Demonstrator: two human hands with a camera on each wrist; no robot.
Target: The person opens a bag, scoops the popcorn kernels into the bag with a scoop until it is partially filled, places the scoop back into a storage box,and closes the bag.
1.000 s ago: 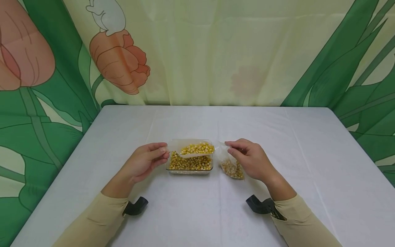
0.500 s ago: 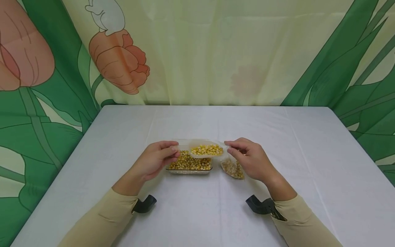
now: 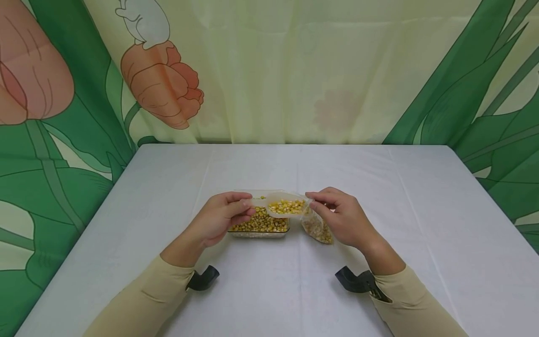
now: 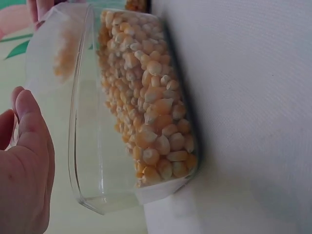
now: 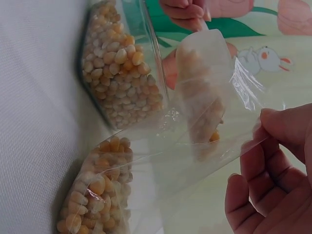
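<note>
My left hand (image 3: 221, 216) pinches the handle of a translucent white scoop (image 5: 204, 41) loaded with yellow corn kernels. The scoop is over the right side of a clear rectangular container (image 3: 258, 235), which holds many more kernels. At the right, my right hand (image 3: 343, 216) pinches the upper edge of a clear plastic bag (image 3: 316, 228) between thumb and fingers. Kernels fill the bag's bottom, which rests on the table. In the right wrist view, the scoop's front end lies within the bag's mouth, seen through the film, with a loose kernel (image 5: 214, 136) at its tip.
A white cloth covers the table (image 3: 269, 290). Behind it hangs a printed curtain (image 3: 269, 70) with leaves and flowers. Black curved mounts (image 3: 203, 278) stick out from both sleeves, low over the cloth.
My left hand has moved right, carrying the loaded scoop from above the container to the bag's mouth. The right hand and the bag have stayed nearly still.
</note>
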